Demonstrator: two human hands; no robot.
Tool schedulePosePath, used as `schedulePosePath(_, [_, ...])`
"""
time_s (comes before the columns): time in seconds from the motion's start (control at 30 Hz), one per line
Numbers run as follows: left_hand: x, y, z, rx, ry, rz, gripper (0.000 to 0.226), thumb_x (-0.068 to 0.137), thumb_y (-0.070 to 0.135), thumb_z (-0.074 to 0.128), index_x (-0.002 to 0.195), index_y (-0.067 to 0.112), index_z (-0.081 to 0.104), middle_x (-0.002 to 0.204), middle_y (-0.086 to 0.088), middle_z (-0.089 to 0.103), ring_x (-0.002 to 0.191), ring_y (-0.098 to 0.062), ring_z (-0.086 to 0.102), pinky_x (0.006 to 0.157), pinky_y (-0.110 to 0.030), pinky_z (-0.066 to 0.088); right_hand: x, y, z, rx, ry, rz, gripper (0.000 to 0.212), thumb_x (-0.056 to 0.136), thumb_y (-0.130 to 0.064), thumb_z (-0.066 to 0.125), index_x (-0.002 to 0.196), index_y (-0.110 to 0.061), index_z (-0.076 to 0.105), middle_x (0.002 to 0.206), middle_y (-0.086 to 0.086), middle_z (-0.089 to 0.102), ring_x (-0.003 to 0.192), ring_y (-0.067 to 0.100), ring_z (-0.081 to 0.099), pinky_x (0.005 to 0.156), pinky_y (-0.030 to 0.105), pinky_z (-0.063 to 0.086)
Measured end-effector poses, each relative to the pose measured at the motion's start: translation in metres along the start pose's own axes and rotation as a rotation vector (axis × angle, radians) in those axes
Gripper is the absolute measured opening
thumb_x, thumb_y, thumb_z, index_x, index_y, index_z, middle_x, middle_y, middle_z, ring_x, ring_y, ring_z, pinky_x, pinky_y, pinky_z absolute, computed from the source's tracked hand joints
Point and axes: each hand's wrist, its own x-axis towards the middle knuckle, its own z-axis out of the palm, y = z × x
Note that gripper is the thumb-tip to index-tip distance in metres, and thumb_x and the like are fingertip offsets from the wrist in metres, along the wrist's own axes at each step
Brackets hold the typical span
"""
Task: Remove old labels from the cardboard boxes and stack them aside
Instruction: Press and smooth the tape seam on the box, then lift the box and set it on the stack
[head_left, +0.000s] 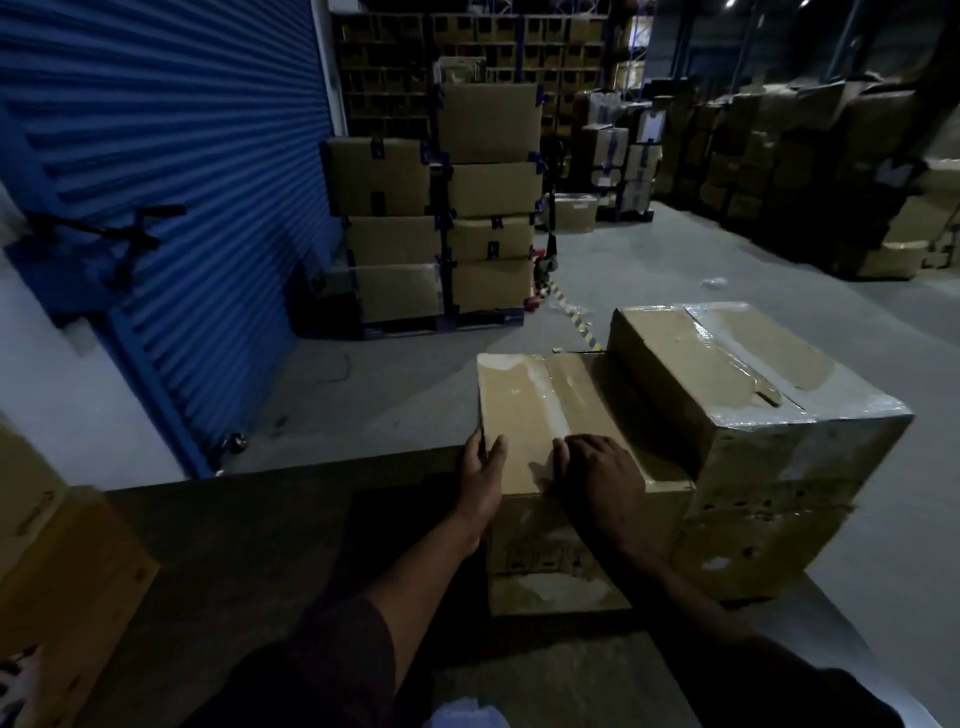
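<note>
A small cardboard box (535, 410) sealed with clear tape stands on the floor right in front of me. My left hand (480, 467) grips its near left top edge, thumb on top and fingers down the side. On the box's near top my right hand (597, 467) lies with its fingers curled, their tips at the tape strip; whether they pinch anything I cannot make out. A larger, taller cardboard box (753, 395) wrapped in shiny tape stands touching the small box on its right. No label is plainly visible on either box.
A blue roller shutter (156, 156) fills the left. Stacked cartons on a pallet (441, 223) stand behind, with more stacks (805, 171) at the far right. Another carton (62, 571) sits at my near left. Yellow-black floor tape (576, 322) runs across the concrete.
</note>
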Motion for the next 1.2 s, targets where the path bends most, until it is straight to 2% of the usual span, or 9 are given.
schedulePosePath(0.17, [-0.008, -0.007, -0.022, 0.046, 0.06, 0.064, 0.052, 0.098, 0.039, 0.05, 0.144, 0.018, 0.037, 0.144, -0.004, 0.045, 0.133, -0.021, 0.043, 0.11, -0.036, 0.037, -0.004, -0.024, 0.009, 0.014, -0.052, -0.055, 0.015, 0.092, -0.023, 0.063, 0.081, -0.017, 0.071, 0.085, 0.003, 0.071, 0.079, 0.022, 0.063, 0.068, 0.034, 0.05])
schedulePosePath(0.23, [-0.012, -0.012, -0.039, 0.101, 0.09, 0.11, 0.058, 0.093, 0.052, 0.051, 0.142, 0.023, 0.039, 0.144, -0.001, 0.045, 0.133, -0.019, 0.043, 0.112, -0.04, 0.036, -0.002, -0.047, 0.017, 0.06, -0.087, -0.085, 0.01, 0.089, -0.019, 0.064, 0.082, -0.017, 0.07, 0.086, 0.003, 0.071, 0.08, 0.025, 0.063, 0.065, 0.034, 0.046])
schedulePosePath(0.33, [-0.017, -0.016, -0.074, 0.221, 0.145, 0.175, 0.068, 0.083, 0.071, 0.045, 0.141, 0.035, 0.039, 0.145, 0.004, 0.045, 0.131, -0.014, 0.045, 0.11, -0.043, 0.038, 0.001, -0.088, 0.03, 0.188, -0.134, -0.137, 0.016, 0.089, -0.02, 0.066, 0.103, -0.015, 0.072, 0.101, 0.006, 0.071, 0.093, 0.028, 0.064, 0.074, 0.035, 0.049])
schedulePosePath(0.43, [-0.026, -0.015, -0.122, 0.292, 0.294, 0.241, 0.061, 0.082, 0.075, 0.039, 0.134, 0.042, 0.042, 0.141, 0.01, 0.049, 0.125, -0.011, 0.05, 0.106, -0.042, 0.043, -0.002, -0.138, 0.044, 0.313, -0.185, -0.216, 0.017, 0.093, -0.024, 0.062, 0.105, -0.016, 0.071, 0.104, 0.007, 0.07, 0.098, 0.027, 0.063, 0.078, 0.036, 0.05])
schedulePosePath(0.73, [-0.101, 0.015, -0.305, 0.43, 0.74, 0.462, 0.039, 0.093, 0.049, 0.047, 0.127, 0.029, 0.053, 0.128, 0.009, 0.056, 0.116, -0.007, 0.057, 0.097, -0.035, 0.05, -0.044, -0.319, 0.092, 0.59, -0.367, -0.438, 0.021, 0.097, -0.035, 0.055, 0.1, -0.02, 0.07, 0.095, 0.002, 0.067, 0.087, 0.02, 0.061, 0.069, 0.03, 0.043])
schedulePosePath(0.83, [-0.127, 0.027, -0.366, 0.431, 0.928, 0.496, 0.024, 0.095, 0.035, 0.054, 0.118, 0.031, 0.057, 0.115, 0.012, 0.06, 0.102, -0.002, 0.06, 0.089, -0.025, 0.052, -0.066, -0.385, 0.095, 0.664, -0.392, -0.502, 0.025, 0.098, -0.038, 0.055, 0.105, -0.02, 0.071, 0.098, 0.001, 0.069, 0.089, 0.019, 0.062, 0.069, 0.027, 0.041])
schedulePosePath(0.97, [-0.159, 0.043, -0.444, 0.43, 1.113, 0.541, 0.021, 0.097, 0.022, 0.054, 0.116, 0.02, 0.061, 0.114, 0.006, 0.061, 0.098, -0.003, 0.058, 0.078, -0.004, 0.042, -0.088, -0.465, 0.103, 0.743, -0.481, -0.493, 0.037, 0.098, -0.044, 0.053, 0.118, -0.016, 0.067, 0.114, 0.002, 0.069, 0.103, 0.018, 0.063, 0.079, 0.027, 0.045])
schedulePosePath(1.1, [-0.184, 0.046, -0.525, 0.472, 1.345, 0.493, 0.02, 0.096, 0.018, 0.054, 0.113, 0.015, 0.064, 0.111, 0.001, 0.062, 0.095, -0.004, 0.054, 0.07, -0.004, 0.04, -0.107, -0.525, 0.117, 0.737, -0.578, -0.414, 0.055, 0.096, -0.051, 0.051, 0.131, -0.009, 0.056, 0.127, 0.008, 0.063, 0.115, 0.023, 0.06, 0.093, 0.034, 0.049])
schedulePosePath(1.2, [-0.197, 0.038, -0.585, 0.565, 1.488, 0.384, 0.025, 0.089, 0.013, 0.061, 0.114, 0.011, 0.063, 0.112, -0.012, 0.059, 0.101, -0.019, 0.052, 0.075, -0.017, 0.041, -0.117, -0.555, 0.13, 0.765, -0.682, -0.316, 0.056, 0.086, -0.07, 0.043, 0.111, -0.022, 0.057, 0.106, 0.0, 0.067, 0.097, 0.018, 0.063, 0.083, 0.041, 0.054])
